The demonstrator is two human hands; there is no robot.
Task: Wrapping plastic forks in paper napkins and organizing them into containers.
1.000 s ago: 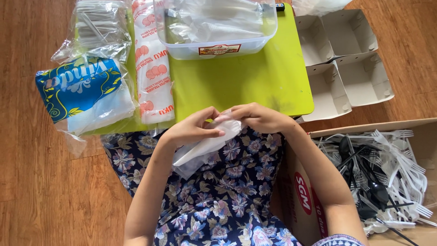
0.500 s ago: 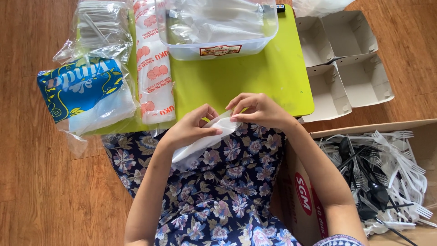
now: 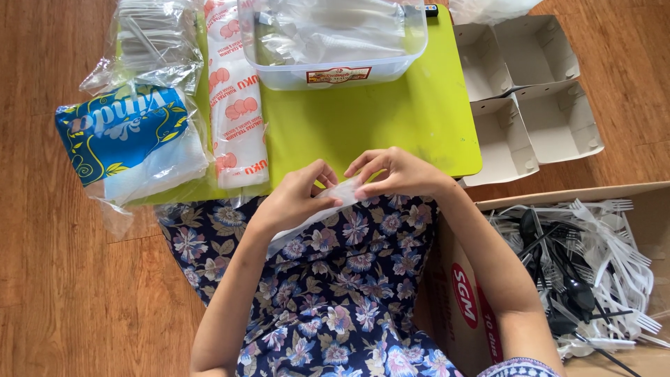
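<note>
Over my lap, in the head view, both hands pinch a small clear plastic packet point(image 3: 333, 201) with something white inside. My left hand point(image 3: 296, 199) grips its lower left part. My right hand point(image 3: 394, 173) holds its upper right end, fingers curled over it at the near edge of the lime-green board point(image 3: 363, 126). The packet's lower part runs under my left hand and is partly hidden.
On the board stand a clear plastic tub point(image 3: 333, 42) of packets, a long white sleeve with red print point(image 3: 237, 98), a blue tissue pack point(image 3: 129, 136) and a bag of clear items point(image 3: 150, 38). Open paper boxes point(image 3: 530, 91) lie right. A carton point(image 3: 579, 272) holds black and white plastic forks.
My hands have shifted the packet slightly up toward the board edge, and my right fingers have closed more over its upper end.
</note>
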